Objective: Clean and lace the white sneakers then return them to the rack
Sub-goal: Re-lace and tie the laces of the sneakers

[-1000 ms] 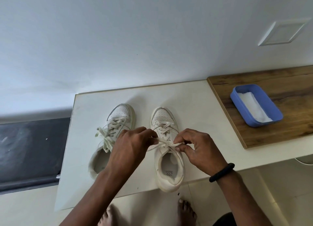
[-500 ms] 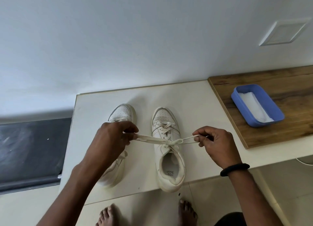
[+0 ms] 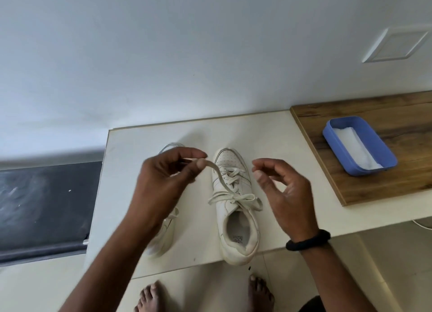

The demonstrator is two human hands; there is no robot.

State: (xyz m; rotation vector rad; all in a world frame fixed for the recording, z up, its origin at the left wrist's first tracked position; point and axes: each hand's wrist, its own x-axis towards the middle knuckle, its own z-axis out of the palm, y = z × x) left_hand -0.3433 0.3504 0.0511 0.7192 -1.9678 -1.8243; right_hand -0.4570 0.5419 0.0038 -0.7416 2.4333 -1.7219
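A person's left hand (image 3: 163, 178) and forearm, soft with blur, cover most of the left sneaker (image 3: 163, 239) (only toe rim and heel show) and hide the pinched end of the lace (image 3: 217, 173). The right sneaker's (image 3: 230, 162) insole label (image 3: 238, 238) is too small to read. The bottom edge crops the bare feet (image 3: 152, 297).

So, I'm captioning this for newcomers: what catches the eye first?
The left hand pinches a lace end drawn up from the white sneaker at centre, while the right hand hovers open beside it. At far right, a blue tray holding something white sits on a wooden board.
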